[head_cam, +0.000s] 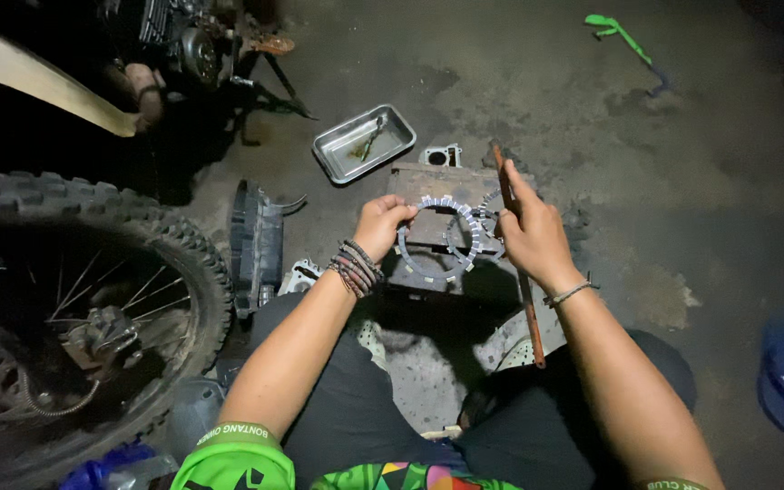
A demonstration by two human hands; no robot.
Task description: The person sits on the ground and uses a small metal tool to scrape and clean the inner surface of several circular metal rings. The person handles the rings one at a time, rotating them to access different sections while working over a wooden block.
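Head view: the left hand point(381, 225) has its fingers clamped on a toothed clutch ring point(437, 238), held above a flat metal block point(428, 186) on the floor. The right hand point(530, 231) grips a long brown rod point(519, 263) beside it. A metal tray point(338, 150) lies near a knobby tyre point(120, 227).

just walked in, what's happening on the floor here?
A person sits on the concrete floor beside a knobby motorcycle wheel. The left hand holds up a toothed ring-shaped plate, with what look like more rings behind it. The right hand grips a long thin brown rod. Both are held over a rusty block on the floor. A metal tray with a small tool in it lies just beyond.
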